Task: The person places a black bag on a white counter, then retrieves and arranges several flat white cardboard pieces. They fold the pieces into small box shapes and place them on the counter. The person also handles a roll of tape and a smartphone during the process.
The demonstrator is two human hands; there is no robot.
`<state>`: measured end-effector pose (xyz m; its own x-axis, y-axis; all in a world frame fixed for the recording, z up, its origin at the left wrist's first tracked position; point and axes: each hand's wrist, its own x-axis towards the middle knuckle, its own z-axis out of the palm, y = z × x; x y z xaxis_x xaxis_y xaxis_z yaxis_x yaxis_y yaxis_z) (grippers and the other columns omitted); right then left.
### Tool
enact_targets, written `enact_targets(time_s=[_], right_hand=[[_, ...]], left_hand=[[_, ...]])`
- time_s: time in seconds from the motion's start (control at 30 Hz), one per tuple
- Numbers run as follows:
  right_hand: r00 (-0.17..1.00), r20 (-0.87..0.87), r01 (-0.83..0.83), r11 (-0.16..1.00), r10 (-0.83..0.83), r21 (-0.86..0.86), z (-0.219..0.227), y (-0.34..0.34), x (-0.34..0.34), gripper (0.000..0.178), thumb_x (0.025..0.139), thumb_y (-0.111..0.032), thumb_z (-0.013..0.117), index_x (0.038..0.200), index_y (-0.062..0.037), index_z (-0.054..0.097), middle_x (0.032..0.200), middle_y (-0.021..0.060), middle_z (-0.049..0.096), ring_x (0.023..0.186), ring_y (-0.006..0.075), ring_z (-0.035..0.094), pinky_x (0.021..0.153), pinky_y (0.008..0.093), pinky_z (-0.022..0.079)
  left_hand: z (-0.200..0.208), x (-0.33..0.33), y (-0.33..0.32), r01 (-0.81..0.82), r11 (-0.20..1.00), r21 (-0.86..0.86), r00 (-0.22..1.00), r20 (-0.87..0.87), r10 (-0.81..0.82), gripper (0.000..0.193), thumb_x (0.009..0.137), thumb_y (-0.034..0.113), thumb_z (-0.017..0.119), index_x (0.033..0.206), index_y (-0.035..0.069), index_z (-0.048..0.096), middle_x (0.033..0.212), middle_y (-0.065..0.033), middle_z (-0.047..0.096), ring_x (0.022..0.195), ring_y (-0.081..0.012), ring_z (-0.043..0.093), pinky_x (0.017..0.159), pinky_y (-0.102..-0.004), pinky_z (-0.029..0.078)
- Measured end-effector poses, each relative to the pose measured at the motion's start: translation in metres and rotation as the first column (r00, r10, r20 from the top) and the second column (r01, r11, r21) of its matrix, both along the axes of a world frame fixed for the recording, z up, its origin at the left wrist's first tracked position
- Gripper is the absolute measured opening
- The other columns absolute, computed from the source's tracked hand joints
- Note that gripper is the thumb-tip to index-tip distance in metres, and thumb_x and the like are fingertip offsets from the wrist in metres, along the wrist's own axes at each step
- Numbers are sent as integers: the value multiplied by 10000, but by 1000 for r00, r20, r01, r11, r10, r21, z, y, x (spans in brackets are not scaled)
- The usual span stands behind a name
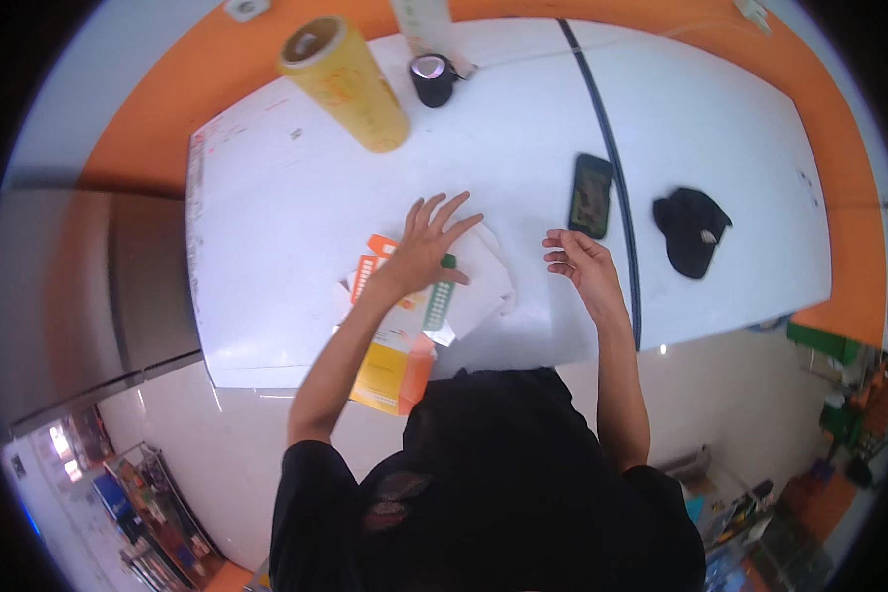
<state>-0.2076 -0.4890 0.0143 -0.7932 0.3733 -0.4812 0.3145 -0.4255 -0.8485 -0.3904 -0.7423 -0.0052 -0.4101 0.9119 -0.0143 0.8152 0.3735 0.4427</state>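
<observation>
My left hand (427,247) is open, its fingers spread wide over a pile of flattened packaging. Under and beside it lies a folded-flat carton (390,365) in orange, yellow and white, its near end jutting over the table's front edge. A green strip with pale marks (439,306) shows next to my thumb. White sheets or blank card (483,276) spread out to the right of that hand; I cannot tell which. Above the table, right of the pile, my right hand (580,264) has loosely bent fingers with small gaps, and no object shows in them.
A dark phone (590,195) lies just beyond my right hand, beside the black seam (617,168) across the white table (503,118). Farther right is a black cap (693,232). A large yellow roll (350,89) and a small black cylinder (432,81) stand at the back.
</observation>
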Motion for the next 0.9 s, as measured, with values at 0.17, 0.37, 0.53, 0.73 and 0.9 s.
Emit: enact_targets(time_s=[0.17, 0.37, 0.53, 0.73, 0.9], right_hand=[[949, -213, -128, 901, 234, 415, 56, -20, -106, 345, 1089, -270, 642, 1201, 39, 743, 1080, 97, 763, 923, 148, 696, 827, 301, 575], [730, -351, 151, 362, 587, 920, 158, -38, -301, 305, 1028, -273, 720, 1135, 9, 761, 1137, 156, 733, 967, 269, 738, 855, 358, 576], [637, 87, 190, -266, 766, 945, 192, -66, -416, 263, 956, -211, 739, 1086, 16, 765, 1309, 211, 679, 1046, 359, 730, 883, 417, 579], [438, 486, -527, -222, 756, 821, 206, -78, -455, 326, 911, -203, 722, 1097, 60, 772, 1387, 312, 652, 1345, 353, 614, 1040, 443, 501], [502, 326, -579, 31, 801, 815, 194, -62, -440, 526, 930, -427, 733, 1295, -50, 772, 1668, 182, 458, 1464, 348, 529, 1076, 437, 518]], left_hand=[[7, 21, -53, -361, 919, 160, 932, 102, 349, 845, 846, 407, 888, 1570, 212, 497, 1714, -159, 261, 1559, -482, 217, 1274, -620, 246], [-5, 91, -119, -719, 661, 214, 694, 194, 693, 676, 895, 208, 842, 1505, 163, 554, 1667, -182, 344, 1546, -491, 234, 1259, -613, 268], [-30, 146, -147, -826, 513, 235, 556, 185, 811, 618, 864, 161, 845, 1435, 147, 608, 1627, -172, 404, 1524, -481, 277, 1256, -599, 280], [-57, 169, -141, -884, 399, 242, 451, 218, 866, 505, 825, 200, 878, 1294, 132, 706, 1564, -128, 497, 1507, -467, 324, 1232, -576, 316], [-62, 170, -135, -886, 355, 299, 410, 144, 901, 380, 792, 219, 904, 1133, 127, 767, 1448, -80, 619, 1483, -425, 393, 1219, -546, 341]])
